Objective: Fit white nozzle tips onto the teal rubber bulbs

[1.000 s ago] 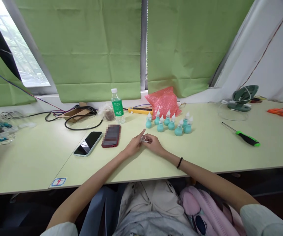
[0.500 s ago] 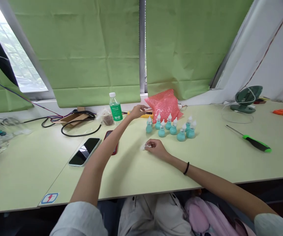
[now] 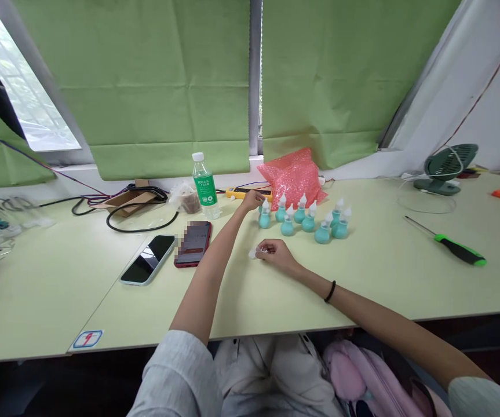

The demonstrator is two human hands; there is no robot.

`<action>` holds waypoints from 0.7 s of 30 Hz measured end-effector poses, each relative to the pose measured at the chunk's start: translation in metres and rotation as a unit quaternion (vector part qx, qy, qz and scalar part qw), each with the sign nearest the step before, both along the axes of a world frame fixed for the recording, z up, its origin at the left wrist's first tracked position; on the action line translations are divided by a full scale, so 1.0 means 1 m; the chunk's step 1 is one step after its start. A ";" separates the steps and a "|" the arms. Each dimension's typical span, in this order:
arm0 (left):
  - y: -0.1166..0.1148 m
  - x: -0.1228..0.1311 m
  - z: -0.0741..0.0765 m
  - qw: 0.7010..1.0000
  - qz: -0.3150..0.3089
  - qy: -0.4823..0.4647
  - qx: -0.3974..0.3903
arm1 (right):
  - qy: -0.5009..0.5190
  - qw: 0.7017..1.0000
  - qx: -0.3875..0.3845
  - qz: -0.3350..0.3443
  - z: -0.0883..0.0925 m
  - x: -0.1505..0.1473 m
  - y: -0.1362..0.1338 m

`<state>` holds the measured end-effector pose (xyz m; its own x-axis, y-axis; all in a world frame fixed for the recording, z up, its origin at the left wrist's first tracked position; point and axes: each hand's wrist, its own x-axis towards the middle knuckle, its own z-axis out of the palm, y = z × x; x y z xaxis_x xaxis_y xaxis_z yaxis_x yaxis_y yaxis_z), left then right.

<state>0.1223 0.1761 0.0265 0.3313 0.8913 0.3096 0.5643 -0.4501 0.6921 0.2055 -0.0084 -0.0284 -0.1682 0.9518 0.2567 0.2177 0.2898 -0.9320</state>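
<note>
Several small teal squeeze bulbs (image 3: 308,223) with pale, pointed translucent nozzles stand upright in a loose group. My left hand (image 3: 253,200) is stretched out to the back left of that group. Its fingers are bent around a teal squeeze bulb (image 3: 261,207), mostly hidden behind the front left one. Nearer to me, my right hand (image 3: 278,256) rests low over the table. Its thumb and fingers pinch a small translucent whitish piece (image 3: 253,253), whose exact shape is partly covered by the fingertips.
Behind the bulbs lies a pink bubble-wrap bag (image 3: 295,179), beside a yellow tool (image 3: 236,193). A water bottle (image 3: 206,188), two phones (image 3: 193,244), and black cables (image 3: 145,202) are on the left. At right are a screwdriver (image 3: 458,249) and a green fan (image 3: 445,171).
My left hand has moved right and a little nearer, from beside the yellow tool to the back left bulb. The red phone is now less covered by my arm. My right hand keeps its pinch.
</note>
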 end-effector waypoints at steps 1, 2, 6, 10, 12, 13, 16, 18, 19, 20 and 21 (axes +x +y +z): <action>-0.002 0.001 -0.001 1.000 0.014 -0.005 0.011 | -0.002 1.000 0.002 -0.001 0.000 0.000 0.000; -0.004 0.001 -0.001 0.999 0.029 -0.011 0.021 | -0.005 1.000 0.006 -0.002 0.000 0.000 0.000; -0.021 -0.011 0.009 0.993 0.086 -0.036 0.066 | -0.009 1.000 0.023 -0.015 0.000 0.002 0.001; -0.061 -0.037 0.022 0.988 0.108 -0.041 0.102 | 0.001 0.998 0.045 -0.043 0.000 0.005 0.001; -0.091 -0.048 0.019 0.989 0.094 -0.031 0.111 | 0.006 0.996 0.057 -0.063 0.000 0.007 0.002; -0.107 -0.052 0.015 0.989 0.080 -0.027 0.119 | 0.007 0.995 0.064 -0.073 0.000 0.007 0.002; -0.147 -0.058 -0.005 0.990 0.004 -0.017 0.142 | -0.003 0.991 0.087 -0.099 0.000 0.010 0.003; -0.161 -0.060 -0.016 0.989 -0.029 0.001 0.146 | -0.020 0.990 0.100 -0.101 0.001 0.012 0.003; -0.164 -0.061 -0.019 0.989 -0.034 0.005 0.145 | -0.031 0.989 0.106 -0.095 0.002 0.012 0.003; -0.165 -0.061 -0.020 0.989 -0.034 0.007 0.147 | -0.042 0.989 0.111 -0.086 0.003 0.013 0.003; -0.165 -0.062 -0.020 0.987 -0.037 0.014 0.153 | -0.053 0.989 0.115 -0.076 0.004 0.013 0.003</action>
<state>0.0603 0.0107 0.0064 0.4041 0.7302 0.5509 0.5384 -0.6768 0.5021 0.2187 -0.0057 -0.0246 -0.0654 0.8861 0.4588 0.3672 0.4489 -0.8146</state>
